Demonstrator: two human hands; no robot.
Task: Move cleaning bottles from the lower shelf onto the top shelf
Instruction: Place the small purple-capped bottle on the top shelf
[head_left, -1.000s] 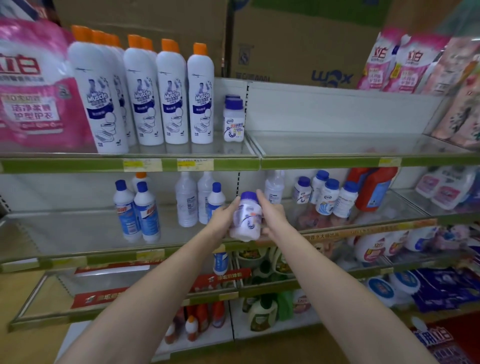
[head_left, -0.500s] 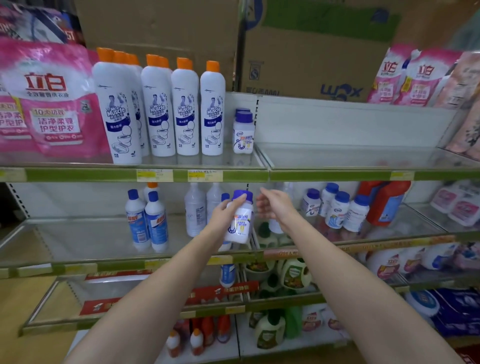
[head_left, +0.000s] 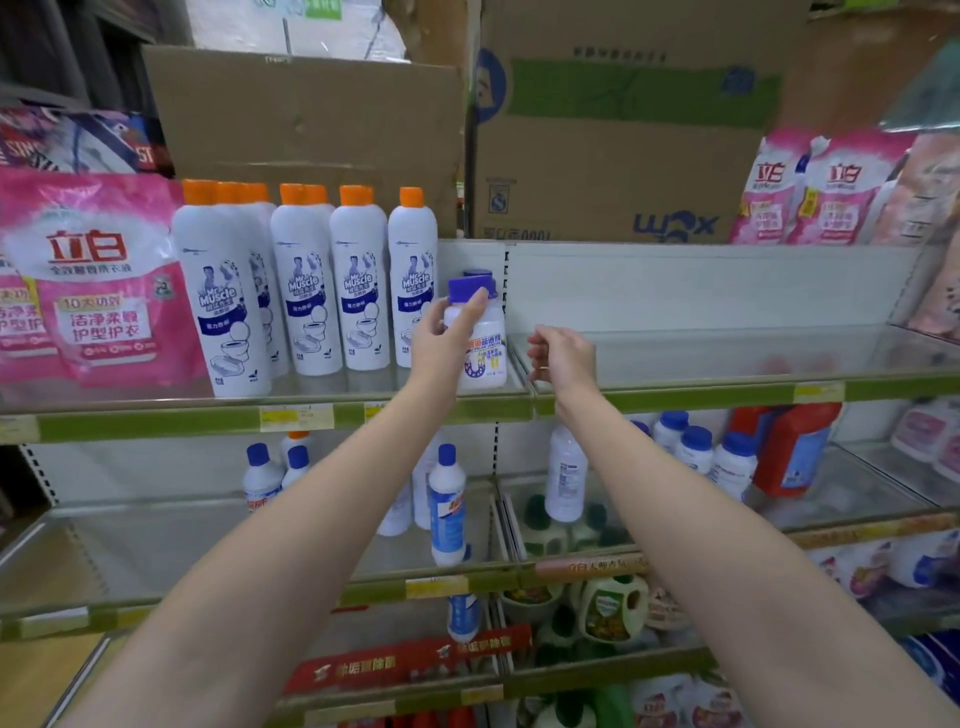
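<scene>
White with a purple cap, the small bottle (head_left: 480, 338) I am watching sits at top-shelf (head_left: 675, 401) level, just right of the orange-capped bottles (head_left: 358, 291), of which I count at least seven in rows. One more purple-capped bottle (head_left: 479, 273) shows behind it, mostly hidden. On the lower shelf (head_left: 156, 605) I count four short purple-capped bottles (head_left: 696, 452) at right, blue-capped ones (head_left: 448, 506) left and centre, and a tall red jug (head_left: 789, 447). The left hand (head_left: 441, 345) reaches up, fingers wrapped round the small bottle with a fingertip on its cap. The right hand (head_left: 563, 353) hovers beside it, apart, fingers loosely curled and holding nothing, wrist bent over the shelf edge.
</scene>
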